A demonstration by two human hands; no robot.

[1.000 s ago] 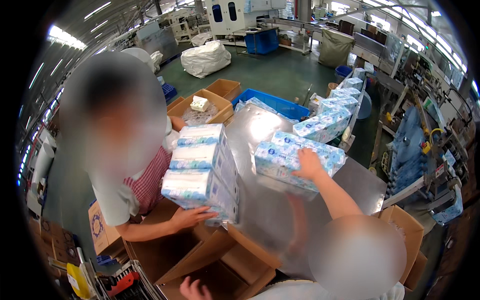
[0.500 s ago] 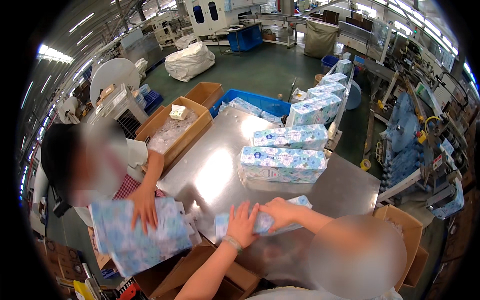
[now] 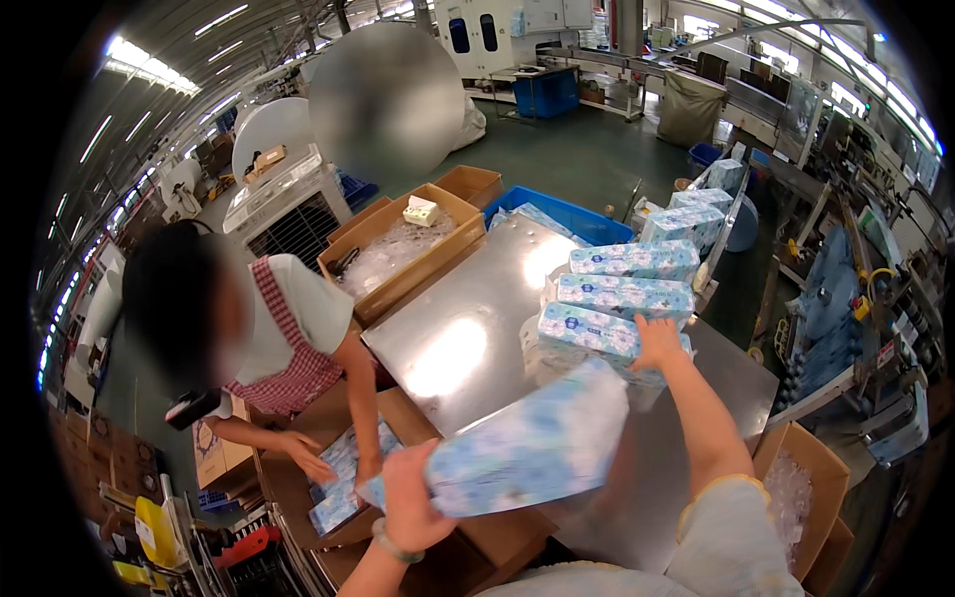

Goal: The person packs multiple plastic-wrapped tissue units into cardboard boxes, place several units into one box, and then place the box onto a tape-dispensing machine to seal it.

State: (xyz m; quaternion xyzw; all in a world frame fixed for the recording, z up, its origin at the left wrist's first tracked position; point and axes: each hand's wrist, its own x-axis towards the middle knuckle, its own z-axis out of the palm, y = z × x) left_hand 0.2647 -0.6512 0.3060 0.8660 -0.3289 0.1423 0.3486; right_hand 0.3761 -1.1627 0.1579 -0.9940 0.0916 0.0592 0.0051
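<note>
My left hand (image 3: 408,502) grips the left end of a light-blue floral tissue pack (image 3: 532,443). The pack is tilted and somewhat blurred, lifted over the near side of the metal table (image 3: 453,348). My right hand (image 3: 657,345) is closed over the right end of another tissue pack (image 3: 587,331), the nearest of a row. Behind that one lie a second pack (image 3: 622,296) and a third pack (image 3: 634,259). At the left, a co-worker's hands (image 3: 313,460) reach into an open carton (image 3: 288,502) where similar packs (image 3: 353,468) lie.
More packs stand along a narrow conveyor (image 3: 724,224) at the far right. Beyond the table are a carton of clear plastic wrap (image 3: 393,264) and a blue bin (image 3: 562,214). Another carton (image 3: 811,488) is close on my right; machinery (image 3: 826,289) stands beyond it.
My left hand has raised a pack off the table. My right hand has moved away to a pack in the row. The co-worker's packs have gone down into the carton. The view has shifted.
</note>
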